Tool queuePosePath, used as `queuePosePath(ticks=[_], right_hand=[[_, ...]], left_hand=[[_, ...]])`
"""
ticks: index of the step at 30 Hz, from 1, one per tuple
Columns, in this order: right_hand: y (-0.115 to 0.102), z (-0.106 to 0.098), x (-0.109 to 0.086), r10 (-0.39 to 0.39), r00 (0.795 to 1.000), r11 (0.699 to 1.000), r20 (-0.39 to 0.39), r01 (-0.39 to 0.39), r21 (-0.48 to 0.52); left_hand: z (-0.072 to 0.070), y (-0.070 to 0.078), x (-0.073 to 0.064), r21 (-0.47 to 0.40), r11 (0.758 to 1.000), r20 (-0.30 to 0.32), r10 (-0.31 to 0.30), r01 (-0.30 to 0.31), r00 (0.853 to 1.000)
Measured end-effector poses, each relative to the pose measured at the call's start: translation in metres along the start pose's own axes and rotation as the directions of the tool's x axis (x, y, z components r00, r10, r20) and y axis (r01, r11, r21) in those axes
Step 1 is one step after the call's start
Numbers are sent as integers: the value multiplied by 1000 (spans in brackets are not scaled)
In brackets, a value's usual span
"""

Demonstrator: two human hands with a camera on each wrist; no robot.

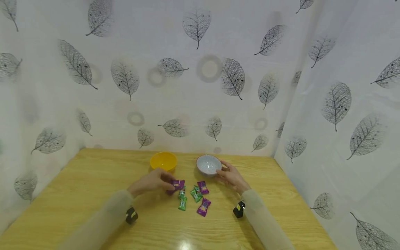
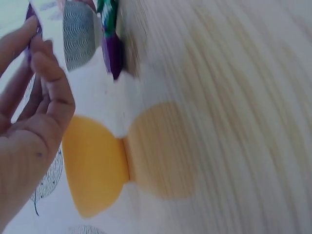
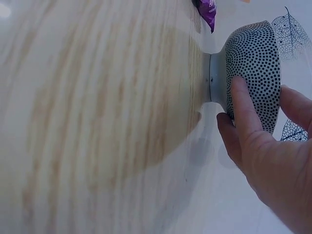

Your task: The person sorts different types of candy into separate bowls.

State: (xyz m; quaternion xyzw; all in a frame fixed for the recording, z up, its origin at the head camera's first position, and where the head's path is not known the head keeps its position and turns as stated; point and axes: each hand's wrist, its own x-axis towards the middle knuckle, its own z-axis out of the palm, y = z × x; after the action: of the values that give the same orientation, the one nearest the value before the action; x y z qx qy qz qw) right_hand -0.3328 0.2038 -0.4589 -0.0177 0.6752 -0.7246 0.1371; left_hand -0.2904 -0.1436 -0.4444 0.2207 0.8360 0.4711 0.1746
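My left hand (image 1: pixel 155 181) pinches a purple-wrapped candy (image 1: pixel 178 184) between thumb and fingertips, close over the left of the candy group. Behind that hand stands a yellow bowl (image 1: pixel 163 161), upright on the table; the left wrist view shows it from the side. My right hand (image 1: pixel 232 176) holds the right side of a white bowl with a dark dotted outside (image 3: pixel 253 68), thumb on its outer wall and fingers around toward the far side. The bowl's foot is at the tabletop. Between the hands lie purple candies (image 1: pixel 203 207) and several green candies (image 1: pixel 182 203).
The wooden table (image 1: pixel 150 229) carries both bowls near its back edge. A pale curtain with leaf prints (image 1: pixel 187 97) hangs behind the table and along its right side. Black wrist cameras (image 1: pixel 131 215) sit on both sleeves.
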Motion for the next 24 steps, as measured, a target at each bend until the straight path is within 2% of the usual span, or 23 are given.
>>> queuePosePath(ticks=[3,12,18,24], right_hand=[[0,1,0,0,1000,1000,-4,0,1],[4,0,0,-5,1000,1000,9,6,-22],[3,0,-1,-9,1000,999,-4,9,-39],[2,0,-1,-16,1000,998,-19,14,-65]], left_hand=[[5,5,5,-44,999,-49,-20,18,999],[20,10,24,-168,986,-178,-40,9,983],[28,19,36,-227,973,-220,-88,37,972],[34,29,49,-238,971,-250,-71,10,966]])
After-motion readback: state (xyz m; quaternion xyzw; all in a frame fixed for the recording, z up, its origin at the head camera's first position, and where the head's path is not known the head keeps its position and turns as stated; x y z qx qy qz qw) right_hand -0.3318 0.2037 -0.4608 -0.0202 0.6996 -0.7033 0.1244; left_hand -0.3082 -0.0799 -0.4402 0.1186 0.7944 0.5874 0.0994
